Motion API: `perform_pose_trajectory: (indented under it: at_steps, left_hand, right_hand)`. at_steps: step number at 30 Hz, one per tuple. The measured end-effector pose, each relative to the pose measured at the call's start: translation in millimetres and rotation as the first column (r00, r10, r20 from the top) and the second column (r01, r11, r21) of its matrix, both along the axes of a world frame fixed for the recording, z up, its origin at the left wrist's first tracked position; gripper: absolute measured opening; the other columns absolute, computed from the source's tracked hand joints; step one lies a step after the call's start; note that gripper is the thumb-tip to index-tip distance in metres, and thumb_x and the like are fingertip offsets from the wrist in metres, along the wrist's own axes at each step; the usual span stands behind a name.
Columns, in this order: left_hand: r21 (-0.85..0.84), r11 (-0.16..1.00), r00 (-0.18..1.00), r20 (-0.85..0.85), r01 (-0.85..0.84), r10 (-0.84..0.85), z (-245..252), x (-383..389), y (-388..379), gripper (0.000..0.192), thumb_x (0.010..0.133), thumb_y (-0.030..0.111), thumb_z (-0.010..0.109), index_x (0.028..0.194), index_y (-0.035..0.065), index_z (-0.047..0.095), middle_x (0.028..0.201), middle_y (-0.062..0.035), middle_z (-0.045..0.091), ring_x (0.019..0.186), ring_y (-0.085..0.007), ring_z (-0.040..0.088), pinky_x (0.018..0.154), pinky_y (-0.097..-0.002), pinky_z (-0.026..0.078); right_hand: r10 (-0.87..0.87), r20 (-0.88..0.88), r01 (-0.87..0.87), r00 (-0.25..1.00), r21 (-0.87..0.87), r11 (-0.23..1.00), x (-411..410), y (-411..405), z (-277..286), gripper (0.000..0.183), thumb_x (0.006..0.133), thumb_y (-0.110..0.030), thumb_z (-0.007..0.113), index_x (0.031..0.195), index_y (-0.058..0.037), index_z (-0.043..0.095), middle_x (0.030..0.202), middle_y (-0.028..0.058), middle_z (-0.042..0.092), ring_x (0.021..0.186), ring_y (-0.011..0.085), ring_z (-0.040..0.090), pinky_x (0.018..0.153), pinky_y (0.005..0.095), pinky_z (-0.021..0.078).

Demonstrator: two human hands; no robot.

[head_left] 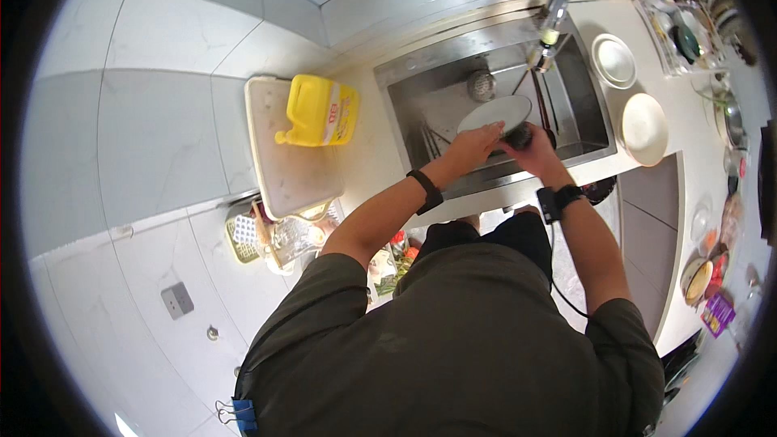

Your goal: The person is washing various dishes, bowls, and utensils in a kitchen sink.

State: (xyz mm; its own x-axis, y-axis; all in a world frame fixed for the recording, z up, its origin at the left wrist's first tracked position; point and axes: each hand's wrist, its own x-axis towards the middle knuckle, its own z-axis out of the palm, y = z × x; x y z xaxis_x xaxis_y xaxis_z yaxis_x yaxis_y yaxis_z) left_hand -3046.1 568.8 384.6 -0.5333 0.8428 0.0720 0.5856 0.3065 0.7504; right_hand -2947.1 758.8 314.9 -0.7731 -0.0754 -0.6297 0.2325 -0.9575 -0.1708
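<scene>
Over the stainless steel sink [449, 67], my left hand [476, 147] grips the near rim of a white plate [498, 111], which is tilted. Beside it my right hand [534, 152] holds a dark scrubbing pad [519, 135] near the plate's right edge; its exact kind is hard to tell. A perforated metal strainer [481, 85] lies in the basin beyond the plate. Chopsticks [432, 139] rest at the basin's left, and long dark utensils [542, 100] lie at its right, under the curved chrome faucet [555, 6].
White bowls [614, 60] and a cream bowl [644, 129] stand on the counter right of the sink. A dish rack [683, 30] is farther back. At left, a yellow jug [322, 110] lies on a cutting board [297, 179]. A wall with tiles [164, 133] bounds the left side.
</scene>
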Motion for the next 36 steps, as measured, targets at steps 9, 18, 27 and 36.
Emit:
perform_pose_trajectory:
  at_steps: [9, 18, 27, 36]
  left_hand:
    - [-0.244, 0.916, 0.87, -0.308, 0.318, -0.384, -26.1, 16.5, -81.4, 0.041, 0.091, 0.008, 0.054, 0.131, 0.0023, 0.053, 0.151, -0.0193, 0.046, 0.139, -0.0345, 0.047, 0.119, -0.0461, 0.036]
    - [-0.137, 0.975, 0.922, -0.371, -0.177, 0.115, -10.0, 46.6, -209.4, 0.047, 0.085, -0.007, 0.056, 0.13, 0.0044, 0.06, 0.14, -0.0191, 0.057, 0.129, -0.0355, 0.056, 0.113, -0.0464, 0.044]
    - [-0.229, 0.87, 0.826, -0.485, -0.437, 0.287, -47.6, 64.1, -281.9, 0.051, 0.088, -0.006, 0.055, 0.137, 0.0067, 0.057, 0.141, -0.0192, 0.054, 0.13, -0.0361, 0.054, 0.113, -0.049, 0.042]
    - [-0.406, 0.823, 0.893, -0.38, -0.396, 0.242, -55.7, 72.6, -282.5, 0.071, 0.081, -0.003, 0.061, 0.149, 0.0056, 0.043, 0.157, -0.0215, 0.034, 0.146, -0.0392, 0.034, 0.122, -0.0579, 0.024]
  right_hand:
    - [0.208, 0.097, -0.218, 0.973, 0.109, 0.97, -10.2, -2.1, 24.6, 0.034, 0.103, -0.03, 0.054, 0.126, -0.0057, 0.059, 0.126, 0.0134, 0.065, 0.112, 0.0288, 0.064, 0.095, 0.0503, 0.0542]
    - [0.168, 0.285, -0.232, 0.944, 0.206, 0.951, -8.0, 21.3, 1.1, 0.03, 0.098, -0.025, 0.064, 0.117, -0.0015, 0.058, 0.103, 0.0206, 0.061, 0.099, 0.0368, 0.065, 0.092, 0.0501, 0.0585]
    - [0.116, 0.389, -0.251, 0.914, 0.317, 0.915, 13.7, 74.1, -21.7, 0.029, 0.098, -0.028, 0.064, 0.114, -0.0045, 0.059, 0.097, 0.0172, 0.064, 0.091, 0.0322, 0.067, 0.084, 0.0475, 0.0616]
    - [0.021, 0.369, -0.324, 0.929, 0.787, 0.525, 41.7, 92.3, -43.4, 0.049, 0.095, -0.033, 0.068, 0.134, -0.0066, 0.055, 0.108, 0.0166, 0.066, 0.104, 0.0309, 0.066, 0.083, 0.0411, 0.0596]
